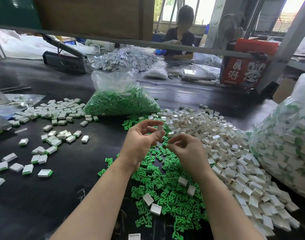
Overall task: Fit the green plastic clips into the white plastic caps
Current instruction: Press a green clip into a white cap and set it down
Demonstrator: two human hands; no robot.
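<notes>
Clear bag point(113, 84) holds green clips; left hand point(141, 142) pinches white cap point(160, 127); right hand point(186, 149) curled, grip unclear

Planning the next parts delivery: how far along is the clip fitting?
Done: white caps with green edges lie scattered at left. In hand: the left hand pinches one white plastic cap; the right hand has its fingers curled, contents unclear. Left: a loose pile of green plastic clips, a heap of empty white caps and a bag of green clips.

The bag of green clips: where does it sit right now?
In the head view, the bag of green clips lies on the black table just left of centre, behind both hands, between the finished pieces on its left and the white caps on its right.
</notes>
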